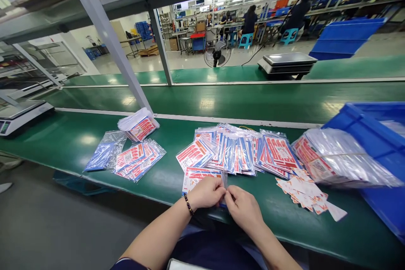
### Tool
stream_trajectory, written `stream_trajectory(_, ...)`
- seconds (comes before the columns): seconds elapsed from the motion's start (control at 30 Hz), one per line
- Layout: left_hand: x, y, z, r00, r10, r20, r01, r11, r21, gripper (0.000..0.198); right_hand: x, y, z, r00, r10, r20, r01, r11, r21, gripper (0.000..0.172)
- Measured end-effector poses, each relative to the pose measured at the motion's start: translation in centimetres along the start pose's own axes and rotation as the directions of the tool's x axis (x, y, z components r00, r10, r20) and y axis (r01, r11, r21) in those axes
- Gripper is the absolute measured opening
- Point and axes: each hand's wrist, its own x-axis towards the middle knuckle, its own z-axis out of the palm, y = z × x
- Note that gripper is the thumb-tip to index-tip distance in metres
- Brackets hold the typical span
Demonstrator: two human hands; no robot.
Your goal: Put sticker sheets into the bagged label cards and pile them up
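A clear zip bag [194, 178] with a red, white and blue printed card lies flat at the table's front edge. My left hand [207, 193] rests over it, fingers closed in a pinch at the bag's right edge. Right beside it, my right hand [243, 206] pinches the same edge, fingertips almost touching those of the left. My hands cover part of the bag. Just behind them spreads a long row of similar bagged cards [236, 152]. Loose white and orange cards [305, 192] lie scattered to the right of my right hand.
At the right, a thick banded stack of clear bags [332, 156] leans on a blue bin [351, 118]. More bagged cards [139, 160] and a blue packet [101, 156] lie left. Scales [286, 63] stand behind and far left. A slanted metal post [110, 38] rises beyond the table.
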Motion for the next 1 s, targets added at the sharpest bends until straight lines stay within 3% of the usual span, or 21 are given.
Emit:
stream_trajectory(0.17, -0.3, -0.7, -0.7, 1.000, -0.013, 0.006, 0.013, 1.000, 0.021, 0.022, -0.1, 1.4, -0.9, 0.983, 0.100, -0.155, -0.108, 0.993, -0.043, 0.029)
stream_trajectory(0.3, -0.4, -0.4, -0.6, 0.999, -0.006, -0.051, 0.007, 1.000, 0.025, 0.020, -1.1, 0.5, -1.9, 0.938, -0.132, -0.321, 0.149, 0.988, 0.031, 0.021)
stream_trajectory(0.37, -0.6, 0.4, -0.1, 0.992, 0.057, -0.116, -0.047, 0.995, 0.086, 0.018, -1.4, -0.2, -2.1, 0.940, -0.208, -0.269, 0.234, 0.970, 0.069, 0.018)
stream_trajectory(0.5, -1.7, 2.3, 1.1, 0.943, 0.292, -0.160, -0.248, 0.937, 0.247, 0.021, -1.1, -0.1, -2.0, 0.987, -0.159, -0.038, 0.163, 0.965, 0.203, 0.025)
stream_trajectory(0.67, -3.7, 3.9, 2.2, 0.887, 0.440, -0.137, -0.385, 0.872, 0.302, 0.017, -0.5, 0.7, -1.7, 0.992, -0.127, -0.001, 0.117, 0.907, 0.404, 0.033)
stream_trajectory(0.77, -5.0, 3.9, 2.1, 0.828, 0.545, -0.134, -0.494, 0.821, 0.287, 0.014, -0.1, 1.1, -1.2, 0.999, -0.006, 0.037, -0.020, 0.758, 0.652, 0.040)
stream_trajectory(0.83, -5.9, 3.1, 1.6, 0.798, 0.589, -0.128, -0.548, 0.797, 0.254, 0.019, 0.2, 1.4, -1.1, 0.983, 0.173, 0.054, -0.144, 0.562, 0.814, 0.042)
stream_trajectory(0.87, -6.2, 2.5, 1.3, 0.822, 0.561, -0.095, -0.533, 0.818, 0.218, 0.023, 0.4, 1.5, -1.2, 0.963, 0.260, 0.067, -0.178, 0.431, 0.885, 0.040)
stream_trajectory(0.93, -6.7, 1.2, 0.6, 0.916, 0.401, 0.013, -0.400, 0.912, 0.089, 0.034, 0.8, 1.6, -1.5, 0.917, 0.384, 0.111, -0.180, 0.148, 0.973, 0.036)
stream_trajectory(1.0, -6.7, 0.2, 0.0, 0.965, 0.263, 0.020, -0.261, 0.962, -0.087, 0.049, 1.0, 1.4, -2.0, 0.892, 0.416, 0.177, -0.169, -0.058, 0.984, 0.031)
